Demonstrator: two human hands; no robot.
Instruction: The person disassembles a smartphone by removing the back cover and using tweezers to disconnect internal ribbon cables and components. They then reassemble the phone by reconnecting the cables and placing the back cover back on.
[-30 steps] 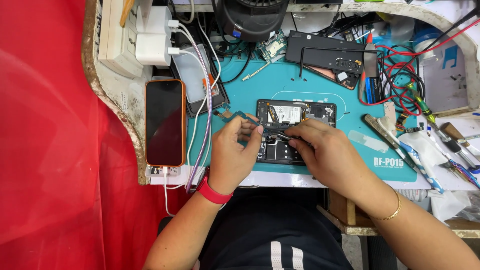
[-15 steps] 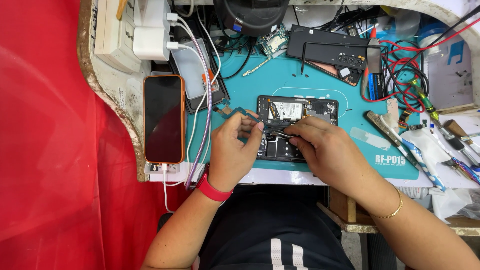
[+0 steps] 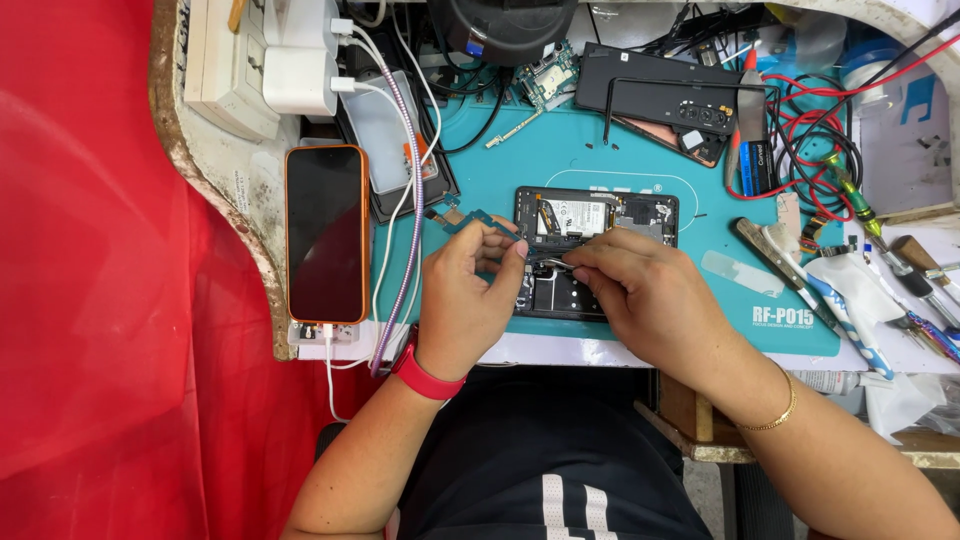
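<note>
An opened phone (image 3: 597, 222) lies face down on a teal work mat (image 3: 640, 160), its insides showing. My left hand (image 3: 468, 295) pinches a small blue flex-cable part (image 3: 478, 222) at the phone's left edge. My right hand (image 3: 645, 295) rests over the phone's lower half and holds thin metal tweezers (image 3: 553, 264), tips pointing left toward the left hand's fingers. The lower part of the phone is hidden under both hands.
An orange-edged phone (image 3: 326, 232) charges at the left on a white cable (image 3: 408, 200). A black back cover (image 3: 660, 100) and a circuit board (image 3: 545, 78) lie at the far side. Screwdrivers, brushes and red wires (image 3: 800, 140) crowd the right. White plugs (image 3: 295, 75) sit upper left.
The view has shifted slightly. Both hands stay over the opened phone, with only small finger movements at its left edge.
</note>
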